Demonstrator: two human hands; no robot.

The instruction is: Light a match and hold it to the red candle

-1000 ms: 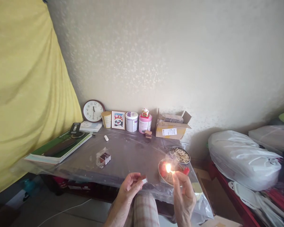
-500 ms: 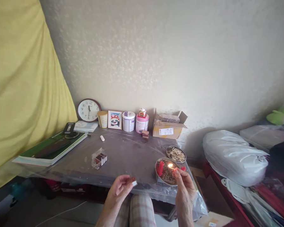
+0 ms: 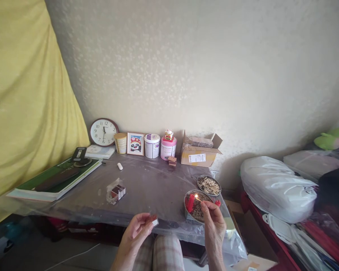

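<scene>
My left hand (image 3: 137,229) holds a small matchbox (image 3: 153,221) between thumb and fingers, just in front of the table's near edge. My right hand (image 3: 214,223) pinches a burning match (image 3: 198,198) whose small flame sits over a round metal tin (image 3: 188,215). That tin holds brown debris and a red candle (image 3: 190,202). A second red piece (image 3: 217,203) lies by the tin's right rim. Behind it stands a round tin full of matchsticks (image 3: 209,185).
The table (image 3: 152,184) is covered with clear plastic. On it lie a wrapped pack of matchboxes (image 3: 117,192), books (image 3: 53,180), a clock (image 3: 103,132), jars, a framed picture and a cardboard box (image 3: 200,154). White bags (image 3: 277,184) pile up at the right. A yellow curtain (image 3: 25,105) hangs at the left.
The match flame has shrunk from a large flare to a small flame. My right hand has lowered it toward the tin with the red candle. The left hand has dropped slightly.
</scene>
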